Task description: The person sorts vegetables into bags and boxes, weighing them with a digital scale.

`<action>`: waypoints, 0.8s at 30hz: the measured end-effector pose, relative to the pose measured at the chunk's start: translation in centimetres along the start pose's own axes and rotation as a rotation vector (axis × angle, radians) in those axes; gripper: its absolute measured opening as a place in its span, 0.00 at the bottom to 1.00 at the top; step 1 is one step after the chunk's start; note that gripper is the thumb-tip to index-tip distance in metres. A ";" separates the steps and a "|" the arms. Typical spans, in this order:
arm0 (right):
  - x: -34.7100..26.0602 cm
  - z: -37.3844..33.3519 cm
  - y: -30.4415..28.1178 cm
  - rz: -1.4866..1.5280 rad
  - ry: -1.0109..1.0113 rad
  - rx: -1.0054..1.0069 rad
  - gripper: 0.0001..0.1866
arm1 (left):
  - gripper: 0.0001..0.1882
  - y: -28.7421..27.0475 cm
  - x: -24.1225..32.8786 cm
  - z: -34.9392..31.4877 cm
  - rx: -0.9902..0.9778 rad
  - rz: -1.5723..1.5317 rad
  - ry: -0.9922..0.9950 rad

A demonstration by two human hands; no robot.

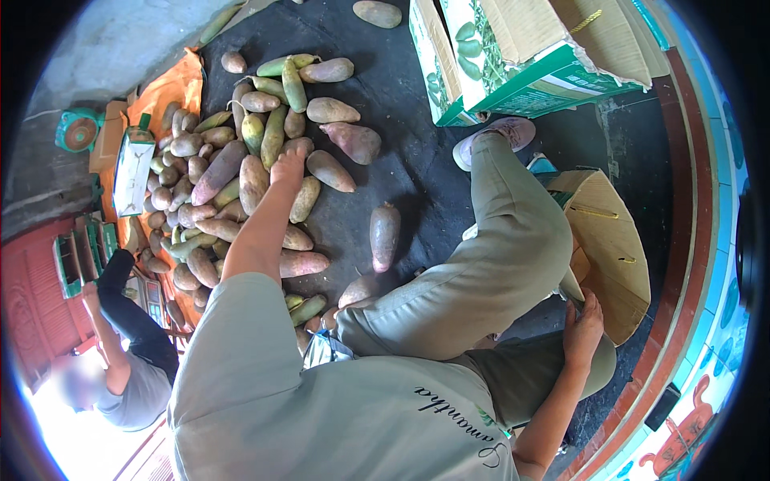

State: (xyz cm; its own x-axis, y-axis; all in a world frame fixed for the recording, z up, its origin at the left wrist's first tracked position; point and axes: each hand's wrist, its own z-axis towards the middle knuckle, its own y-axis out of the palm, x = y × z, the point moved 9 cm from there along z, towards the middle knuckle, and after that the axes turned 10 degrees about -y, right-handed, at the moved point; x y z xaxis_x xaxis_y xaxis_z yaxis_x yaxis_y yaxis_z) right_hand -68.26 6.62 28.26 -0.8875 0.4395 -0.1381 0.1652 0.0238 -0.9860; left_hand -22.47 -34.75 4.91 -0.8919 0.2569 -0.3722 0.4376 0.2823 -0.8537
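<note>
My left arm stretches out over a big heap of long roots that look like radishes, green, brown and purplish. My left hand (287,167) is closed over a pinkish-brown radish (299,147) at the heap's right side. Around it lie a green radish (273,132), a brown radish (330,171) and a purplish-red radish (351,143). My right hand (584,329) is beside my knee, its fingers bent around the edge of a flap of an open cardboard box (613,256). That box is tilted next to my leg, and its inside is mostly hidden.
A dark cloth (333,212) covers the floor, with a lone purplish radish (385,236) on it. Large green-and-white cartons (521,64) stand at the far right. A white-and-green box (134,172) is left of the heap. Another person (132,377) sits at the lower left.
</note>
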 end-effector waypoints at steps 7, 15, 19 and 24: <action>0.6 -0.1 0.2 -0.051 -0.007 0.009 0.16 | 0.15 -0.5 -1.2 -6.3 0.086 0.031 -0.008; 1.5 1.0 0.9 -0.106 -0.069 -0.046 0.09 | 0.18 -2.5 -3.8 -10.5 0.031 -0.148 -0.090; 1.3 0.9 1.1 -0.188 -0.078 -0.027 0.04 | 0.24 -6.0 -6.2 -12.1 0.360 -0.245 -0.100; 2.4 0.6 1.0 -0.260 -0.041 -0.016 0.02 | 0.26 -14.3 -6.7 -14.4 0.407 -0.630 -0.076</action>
State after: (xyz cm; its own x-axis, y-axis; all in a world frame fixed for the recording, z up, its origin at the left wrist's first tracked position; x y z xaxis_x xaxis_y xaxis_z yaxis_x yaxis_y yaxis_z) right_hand -70.46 7.11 26.85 -0.9176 0.3803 0.1159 -0.0642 0.1457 -0.9872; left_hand -21.09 -27.24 24.89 -0.9714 0.0911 0.2193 -0.2213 -0.0130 -0.9751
